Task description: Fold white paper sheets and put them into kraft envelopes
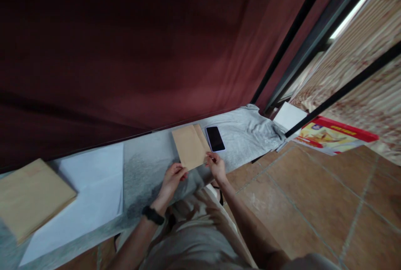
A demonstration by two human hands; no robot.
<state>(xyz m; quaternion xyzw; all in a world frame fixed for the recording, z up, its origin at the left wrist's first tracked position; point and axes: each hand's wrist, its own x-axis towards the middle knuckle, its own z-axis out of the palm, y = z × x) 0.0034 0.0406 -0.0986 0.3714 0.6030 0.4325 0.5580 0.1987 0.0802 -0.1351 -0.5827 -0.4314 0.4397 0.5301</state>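
Note:
A brown kraft-paper envelope (191, 146) lies before me on the grey cloth-covered bench (140, 174). At its near left corner, my left hand (173, 176) pinches the edge between thumb and fingers; a dark band circles that wrist. My right hand (216, 165) grips the near right corner, thumb on top. A narrow strip of brown paper shows along the envelope's right side; whether it is a flap or a second piece I cannot tell. Close by on the right rests a smartphone (216, 138) with a dark screen and pale rim.
At the left end, a stack of brown kraft paper (34, 194) overlaps white sheets (94, 186). A dark red curtain (140, 52) hangs behind the bench. On the right are black poles (291, 36), a red and yellow box (335, 135) and a tiled floor (297, 190).

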